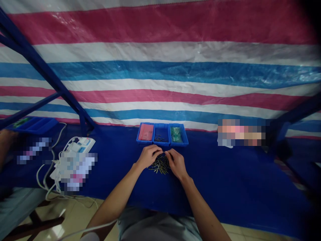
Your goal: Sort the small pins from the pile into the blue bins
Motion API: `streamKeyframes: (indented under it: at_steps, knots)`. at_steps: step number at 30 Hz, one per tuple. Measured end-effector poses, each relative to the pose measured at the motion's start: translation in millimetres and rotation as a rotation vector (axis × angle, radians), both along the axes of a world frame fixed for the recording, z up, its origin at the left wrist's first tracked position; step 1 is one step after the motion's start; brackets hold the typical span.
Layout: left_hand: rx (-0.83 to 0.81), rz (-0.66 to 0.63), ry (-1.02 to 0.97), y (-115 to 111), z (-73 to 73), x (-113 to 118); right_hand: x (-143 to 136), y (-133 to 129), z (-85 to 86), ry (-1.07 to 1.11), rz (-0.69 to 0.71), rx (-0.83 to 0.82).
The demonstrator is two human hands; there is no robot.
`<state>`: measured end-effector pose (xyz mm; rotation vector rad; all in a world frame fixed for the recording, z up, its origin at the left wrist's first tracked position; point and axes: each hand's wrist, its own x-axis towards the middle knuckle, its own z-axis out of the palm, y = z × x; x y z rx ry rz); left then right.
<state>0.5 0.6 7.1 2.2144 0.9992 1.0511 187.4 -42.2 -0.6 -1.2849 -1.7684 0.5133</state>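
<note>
Viewed remotely through my head camera; clock directions are taken from the loose pile. Largest item: a red, white and blue striped plastic sheet (160, 77), spanning the background. Below it I record a flat, dark blue table surface (213, 187). A dark blue bar frame (56, 85) slants across at ten o'clock.

A white power strip (86, 143) with pale cables lies towards ten o'clock; farther out that way sits a blue divided tray (41, 124), with another person's hand (6, 142) near it, blurred.

At twelve o'clock stand three joined blue plastic bins (162, 144): pink flat packets (145, 132) left, dark slender pieces (160, 138) centre, green items in clear plastic (176, 134) right.

My left hand (162, 152) is at eleven o'clock, my right hand (166, 152) at one to three — both nearly closed, thumbs and fingers pinched on a tiny pale piece (164, 152), too small to identify. Beneath and between them, on the table, lies the loose pile of thin, brass-and-dark sticks (159, 166), pointing in mixed directions.
</note>
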Motion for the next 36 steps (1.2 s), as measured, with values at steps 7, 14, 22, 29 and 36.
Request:
streamKeyframes:
  at_steps: [7, 14, 22, 29, 36]
  knots:
    - [0.022, -0.002, -0.039, -0.5, 1.2, 1.2, 0.6, -0.1, -0.5, -0.005, -0.012, 0.007]
    - [0.078, 0.304, -0.172, 4.2, -3.5, -6.5, 3.7, 0.6, -1.9, 0.040, -0.062, -0.033]
    - [0.022, 0.529, -0.142, 10.9, -13.2, -6.9, 2.8, 1.9, -4.3, 0.020, -0.044, -0.045]
    - [-0.022, 0.525, -0.050, 10.1, -10.3, -6.4, 2.8, 1.0, -2.7, 0.023, -0.037, -0.047]
    - [-0.051, 0.356, -0.061, 7.4, -4.0, -10.1, 2.3, 1.6, -2.7, 0.021, -0.050, -0.055]
